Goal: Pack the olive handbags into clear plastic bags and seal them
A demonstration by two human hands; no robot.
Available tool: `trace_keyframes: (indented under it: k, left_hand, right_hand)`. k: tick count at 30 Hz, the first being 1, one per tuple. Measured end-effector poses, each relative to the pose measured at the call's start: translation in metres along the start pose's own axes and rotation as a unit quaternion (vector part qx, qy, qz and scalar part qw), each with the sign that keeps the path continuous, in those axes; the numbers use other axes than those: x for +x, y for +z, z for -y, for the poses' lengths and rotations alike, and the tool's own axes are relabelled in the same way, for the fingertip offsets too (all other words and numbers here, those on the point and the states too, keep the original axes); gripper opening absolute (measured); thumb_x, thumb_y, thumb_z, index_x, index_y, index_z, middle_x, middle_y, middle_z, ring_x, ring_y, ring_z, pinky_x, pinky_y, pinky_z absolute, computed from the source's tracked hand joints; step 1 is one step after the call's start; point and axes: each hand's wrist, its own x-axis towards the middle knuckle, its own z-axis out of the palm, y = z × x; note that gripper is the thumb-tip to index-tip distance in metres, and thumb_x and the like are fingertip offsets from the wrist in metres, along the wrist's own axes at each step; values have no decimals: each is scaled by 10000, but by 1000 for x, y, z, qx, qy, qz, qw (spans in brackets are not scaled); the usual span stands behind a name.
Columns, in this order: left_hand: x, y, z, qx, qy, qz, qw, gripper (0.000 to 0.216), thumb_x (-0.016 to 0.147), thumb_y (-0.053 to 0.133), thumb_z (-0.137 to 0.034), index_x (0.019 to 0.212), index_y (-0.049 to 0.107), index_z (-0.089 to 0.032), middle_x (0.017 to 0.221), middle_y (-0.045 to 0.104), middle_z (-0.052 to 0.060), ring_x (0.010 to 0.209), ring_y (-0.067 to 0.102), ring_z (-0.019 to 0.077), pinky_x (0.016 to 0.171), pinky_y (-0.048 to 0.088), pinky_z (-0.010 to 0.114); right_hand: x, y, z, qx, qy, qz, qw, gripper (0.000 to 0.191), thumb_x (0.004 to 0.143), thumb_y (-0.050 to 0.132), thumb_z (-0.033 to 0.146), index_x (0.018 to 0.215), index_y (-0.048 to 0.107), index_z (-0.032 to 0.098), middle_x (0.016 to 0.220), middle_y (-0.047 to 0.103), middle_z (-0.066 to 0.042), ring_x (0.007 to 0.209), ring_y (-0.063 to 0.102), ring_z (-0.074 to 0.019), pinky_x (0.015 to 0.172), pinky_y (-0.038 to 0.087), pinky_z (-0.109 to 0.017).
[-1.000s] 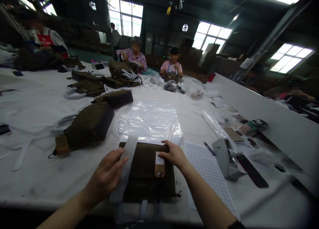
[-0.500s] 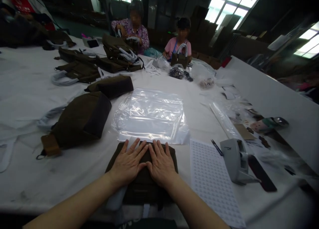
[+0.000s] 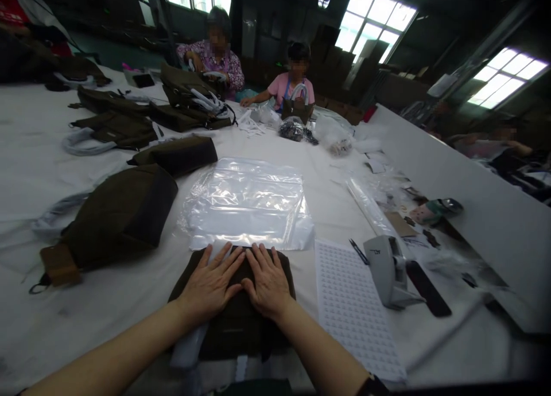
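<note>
A dark olive folded bag (image 3: 235, 330) lies at the near edge of the white table (image 3: 34, 172). My left hand (image 3: 210, 284) and my right hand (image 3: 267, 281) rest flat on its top, side by side, fingers spread and pointing away from me. Both hands are open and hold nothing. A white strap (image 3: 186, 347) of the bag shows under my left wrist. Just beyond my fingertips lies a stack of clear plastic bags (image 3: 247, 204).
A larger olive bag (image 3: 116, 215) lies to the left, more bags (image 3: 116, 126) farther back. Right of my hands are a white dotted sheet (image 3: 350, 304), a grey label gun (image 3: 387, 267) and a pen (image 3: 358, 251). Two people (image 3: 215, 40) sit at the table's far end.
A second ago my hands were handling the white strap and the brown tag on the bag. They then came together and now lie flat on the bag. The view shifted slightly.
</note>
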Motion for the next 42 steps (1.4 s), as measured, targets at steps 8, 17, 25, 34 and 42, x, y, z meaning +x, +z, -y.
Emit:
trace_keyframes:
  k: [8, 17, 25, 34, 42]
  left_hand:
    - [8, -22, -16, -17, 218, 8, 976, 555, 834, 401, -608, 1350, 328, -416, 1458, 323, -42, 1371, 174, 265, 1077, -128, 532]
    - [11, -13, -11, -29, 233, 32, 972, 546, 844, 436, -565, 1348, 354, -370, 1459, 325, -21, 1361, 213, 248, 1104, -86, 485]
    - [9, -17, -5, -55, 235, 25, 970, 542, 870, 457, -484, 1363, 362, -281, 1431, 375, 21, 1343, 271, 249, 1126, 131, 465]
    - [9, -21, -2, -130, 215, 23, 968, 363, 877, 500, -321, 1229, 540, -240, 1351, 484, 35, 1301, 356, 252, 1084, 294, 479]
    - [8, -16, -1, -123, 218, 19, 968, 340, 878, 499, -308, 1208, 560, -255, 1348, 487, 14, 1297, 364, 242, 1080, 314, 457]
  right_hand:
    - [-5, -6, -17, 263, 178, -265, 911, 408, 925, 278, 275, 1305, 359, 151, 1366, 412, -119, 1263, 383, -203, 1044, 339, -418]
    - [-26, -32, -48, 206, 232, -163, 937, 177, 765, 584, 286, 893, 679, 209, 857, 644, -42, 769, 583, -185, 737, 466, -321]
    - [-30, -36, -98, 260, 385, -287, 838, 375, 825, 425, 447, 706, 609, 143, 564, 577, -14, 514, 526, -157, 507, 416, -274]
    - [-94, -30, -32, 251, 376, -147, 880, 328, 548, 761, 311, 720, 504, 198, 608, 490, 55, 543, 448, -123, 509, 401, -237]
    - [-119, -30, -17, 296, 363, -68, 881, 209, 833, 499, 308, 894, 661, 191, 781, 662, -38, 662, 611, -176, 618, 507, -304]
